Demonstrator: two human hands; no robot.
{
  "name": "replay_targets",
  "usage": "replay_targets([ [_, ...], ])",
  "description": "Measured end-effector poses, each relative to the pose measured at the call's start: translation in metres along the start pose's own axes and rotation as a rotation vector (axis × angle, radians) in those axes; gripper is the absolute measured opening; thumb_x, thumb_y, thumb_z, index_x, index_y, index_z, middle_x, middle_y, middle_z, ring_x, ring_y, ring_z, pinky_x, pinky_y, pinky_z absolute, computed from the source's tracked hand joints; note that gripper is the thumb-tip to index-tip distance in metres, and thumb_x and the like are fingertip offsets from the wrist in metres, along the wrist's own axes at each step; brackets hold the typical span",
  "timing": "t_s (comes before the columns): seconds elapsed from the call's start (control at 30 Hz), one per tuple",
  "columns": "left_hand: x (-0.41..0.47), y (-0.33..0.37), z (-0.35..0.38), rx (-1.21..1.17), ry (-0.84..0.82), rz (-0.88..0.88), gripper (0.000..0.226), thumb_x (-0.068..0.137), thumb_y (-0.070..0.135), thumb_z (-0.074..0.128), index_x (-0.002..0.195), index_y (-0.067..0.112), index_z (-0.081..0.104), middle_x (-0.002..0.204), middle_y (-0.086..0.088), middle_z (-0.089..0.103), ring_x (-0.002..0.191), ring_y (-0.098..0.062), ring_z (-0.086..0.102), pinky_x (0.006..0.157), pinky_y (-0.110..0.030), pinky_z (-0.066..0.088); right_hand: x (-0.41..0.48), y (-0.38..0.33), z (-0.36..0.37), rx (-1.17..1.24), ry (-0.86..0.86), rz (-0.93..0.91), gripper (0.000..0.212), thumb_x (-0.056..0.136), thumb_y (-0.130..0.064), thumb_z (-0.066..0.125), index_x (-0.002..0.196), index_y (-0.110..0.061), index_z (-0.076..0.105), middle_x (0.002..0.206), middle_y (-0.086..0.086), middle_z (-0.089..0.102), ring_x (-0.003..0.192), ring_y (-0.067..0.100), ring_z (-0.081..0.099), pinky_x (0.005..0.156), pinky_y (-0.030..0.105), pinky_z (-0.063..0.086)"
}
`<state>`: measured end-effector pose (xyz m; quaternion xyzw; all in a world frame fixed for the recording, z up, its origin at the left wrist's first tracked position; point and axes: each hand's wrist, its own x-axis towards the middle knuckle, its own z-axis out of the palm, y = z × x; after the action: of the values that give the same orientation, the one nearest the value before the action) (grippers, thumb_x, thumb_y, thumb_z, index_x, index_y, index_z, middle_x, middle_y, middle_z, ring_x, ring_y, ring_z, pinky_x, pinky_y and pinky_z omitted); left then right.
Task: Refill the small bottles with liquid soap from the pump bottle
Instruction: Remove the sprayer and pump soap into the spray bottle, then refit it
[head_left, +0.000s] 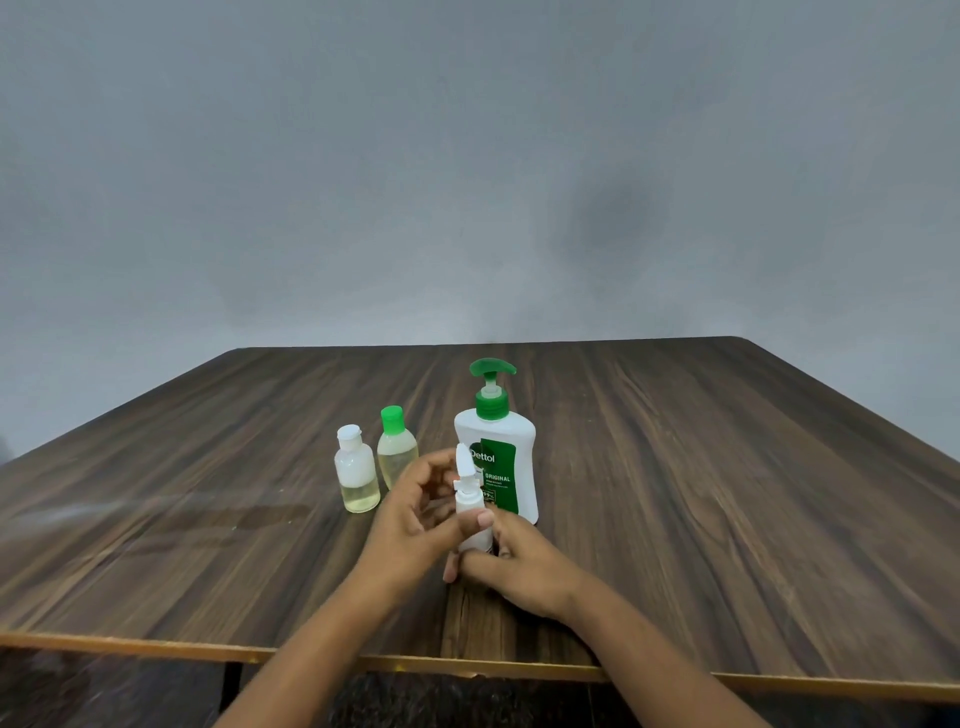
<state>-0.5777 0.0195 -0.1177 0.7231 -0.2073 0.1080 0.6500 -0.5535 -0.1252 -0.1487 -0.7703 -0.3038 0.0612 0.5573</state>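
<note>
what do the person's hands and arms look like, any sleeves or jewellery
The left hand and right hand are ungloved, with no ring, watch or bracelet showing. The left arm and right arm are bare down to the picture's bottom edge, no sleeve in view.

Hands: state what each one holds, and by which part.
The right hand grips the small white bottle round its lower body. The left hand curls beside its cap; contact cannot be told.

Wood table (727, 493) w/ pump bottle (498, 431), white-cap small bottle (357, 478) & green-cap small bottle (397, 452) standing upright.
</note>
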Motion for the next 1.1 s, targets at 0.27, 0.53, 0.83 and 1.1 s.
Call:
replay_targets([
  [0.27, -0.005, -0.005, 0.004, -0.109, 0.000, 0.064, 0.061, 0.076, 0.024, 0.065, 0.131, 0.010, 0.043, 0.105, -0.015, 0.069, 0.106, -0.025, 0.064, 0.083, -0.026, 0.052, 0.001, 0.002, 0.001, 0.032, -0.001, 0.000, 0.018, 0.075, -0.026, 0.057, 0.085, -0.014, 0.065, 0.094, 0.013, 0.067, 0.092, 0.023, 0.063, 0.086, 0.042, 0.050],
  [0.53, -0.008, -0.007, 0.011, -0.147, 0.094, 0.031, 0.067, 0.072, 0.014, 0.076, 0.131, 0.014, 0.046, 0.103, 0.005, 0.070, 0.104, -0.018, 0.065, 0.084, -0.026, 0.053, -0.004, -0.002, -0.001, 0.016, 0.021, -0.058, 0.022, 0.090, -0.009, 0.056, 0.111, -0.014, 0.057, 0.103, 0.009, 0.068, 0.095, 0.017, 0.065, 0.085, 0.030, 0.052],
  [0.83, -0.009, -0.011, 0.002, -0.125, 0.085, 0.051, 0.059, 0.074, 0.019, 0.071, 0.130, 0.023, 0.051, 0.092, -0.009, 0.070, 0.099, -0.023, 0.066, 0.080, -0.026, 0.053, -0.003, -0.004, 0.000, -0.001, -0.010, -0.042, 0.044, 0.084, -0.026, 0.060, 0.127, -0.022, 0.053, 0.114, -0.002, 0.064, 0.107, 0.017, 0.059, 0.096, 0.043, 0.047],
  [1.1, -0.014, -0.014, 0.014, -0.145, 0.197, 0.089, 0.057, 0.075, 0.025, 0.062, 0.130, 0.024, 0.047, 0.105, -0.007, 0.069, 0.104, -0.019, 0.065, 0.086, -0.031, 0.054, -0.001, -0.001, 0.000, -0.210, 0.074, -0.092, 0.051, 0.085, -0.045, 0.056, 0.132, -0.026, 0.047, 0.126, -0.010, 0.054, 0.115, 0.003, 0.049, 0.101, 0.036, 0.041],
])
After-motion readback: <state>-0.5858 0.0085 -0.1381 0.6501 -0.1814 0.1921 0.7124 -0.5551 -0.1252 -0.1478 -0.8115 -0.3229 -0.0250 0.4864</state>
